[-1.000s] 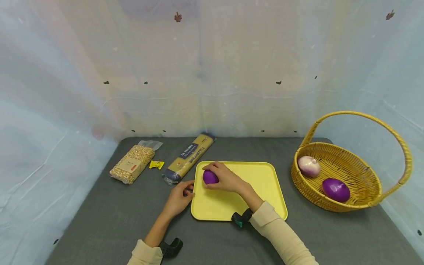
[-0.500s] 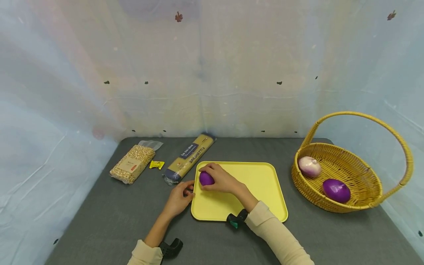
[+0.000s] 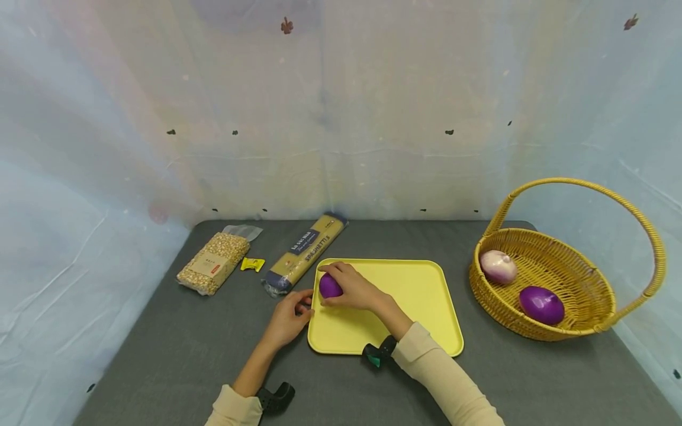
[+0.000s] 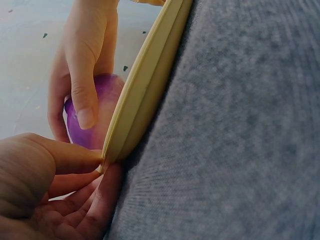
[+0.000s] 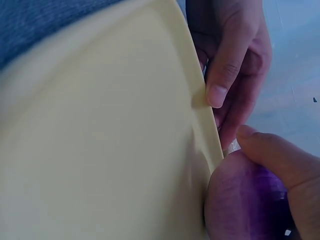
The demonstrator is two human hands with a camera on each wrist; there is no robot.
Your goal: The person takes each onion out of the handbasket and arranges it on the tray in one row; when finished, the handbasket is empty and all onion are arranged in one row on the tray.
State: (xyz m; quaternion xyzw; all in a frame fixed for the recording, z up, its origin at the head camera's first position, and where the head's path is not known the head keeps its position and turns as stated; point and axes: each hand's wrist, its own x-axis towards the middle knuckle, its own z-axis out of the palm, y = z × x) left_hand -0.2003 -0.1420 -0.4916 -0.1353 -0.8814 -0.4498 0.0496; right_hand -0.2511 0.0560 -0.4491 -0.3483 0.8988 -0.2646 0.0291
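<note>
My right hand point(image 3: 356, 286) holds a purple onion point(image 3: 330, 286) at the left end of a yellow tray point(image 3: 399, 307). In the right wrist view, the onion point(image 5: 245, 200) shows a pale, streaked side and sits against the tray's raised rim, the thumb across it. My left hand point(image 3: 288, 319) grips the tray's left edge. The left wrist view has the thumb of this left hand point(image 4: 55, 180) on the rim point(image 4: 145, 85) and the other fingers beneath it. Beyond the rim there, the right hand's fingers wrap the onion point(image 4: 100, 110).
A yellow wicker basket point(image 3: 490, 305) with a tall handle stands at right, holding a pale onion point(image 3: 498, 267) and a glossy purple one point(image 3: 541, 305). Behind the left hand lie a spaghetti pack point(image 3: 303, 254), a small yellow-wrapped candy point(image 3: 252, 264) and a bag of corn kernels point(image 3: 213, 263).
My right hand has shifted slightly left with the purple onion, closer to the tray's left rim. The left hand keeps its place on the tray edge.
</note>
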